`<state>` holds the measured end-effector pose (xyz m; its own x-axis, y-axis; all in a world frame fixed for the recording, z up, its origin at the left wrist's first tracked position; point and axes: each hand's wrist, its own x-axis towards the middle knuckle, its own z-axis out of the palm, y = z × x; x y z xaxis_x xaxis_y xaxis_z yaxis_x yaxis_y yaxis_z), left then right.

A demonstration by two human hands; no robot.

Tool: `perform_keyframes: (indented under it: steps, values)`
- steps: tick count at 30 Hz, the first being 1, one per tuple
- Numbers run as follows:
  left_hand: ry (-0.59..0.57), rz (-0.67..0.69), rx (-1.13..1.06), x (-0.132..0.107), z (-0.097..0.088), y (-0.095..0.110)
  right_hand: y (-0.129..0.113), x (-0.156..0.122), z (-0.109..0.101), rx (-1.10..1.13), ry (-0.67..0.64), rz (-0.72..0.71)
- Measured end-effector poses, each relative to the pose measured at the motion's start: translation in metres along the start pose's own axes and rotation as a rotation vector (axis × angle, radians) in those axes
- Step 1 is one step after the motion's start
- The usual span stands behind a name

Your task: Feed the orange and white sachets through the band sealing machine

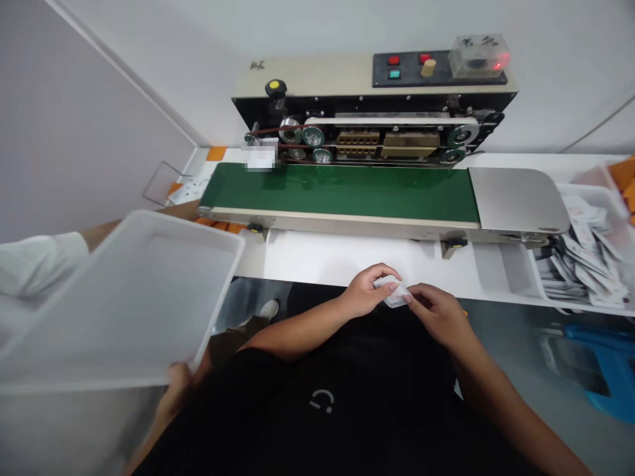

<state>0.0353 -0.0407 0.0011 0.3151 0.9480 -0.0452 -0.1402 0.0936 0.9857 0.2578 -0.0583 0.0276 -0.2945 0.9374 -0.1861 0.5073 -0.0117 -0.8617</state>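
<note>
Small white packet, its surface pale and slightly glossy, is pinched between both hands just above the front edge of the bench. Left hand curls its fingers over the far side; right hand closes narrowly on the near corner, forearms angled inward. Beyond the hands runs a green conveyor belt. Right of the right hand sits a plastic bin heaped with packets. Left of the left hand, a co-worker's hand grips a translucent tray.
</note>
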Motion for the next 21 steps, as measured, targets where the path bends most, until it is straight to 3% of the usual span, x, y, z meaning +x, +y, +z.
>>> perform_keyframes:
  steps: [4,10,16,21]
  values:
    - [0.009,0.000,-0.043,0.001,-0.001,-0.003,-0.006,0.002,-0.006,-0.005,0.025,0.015]
    - [0.012,-0.050,-0.150,0.004,-0.007,-0.017,-0.012,0.008,-0.031,0.194,0.170,0.065]
    - [-0.021,-0.010,-0.110,0.010,-0.014,-0.017,-0.019,0.035,-0.087,0.410,0.486,0.061]
    - [-0.042,0.052,-0.091,0.015,-0.018,-0.009,-0.037,0.080,-0.143,0.571,0.581,0.161]
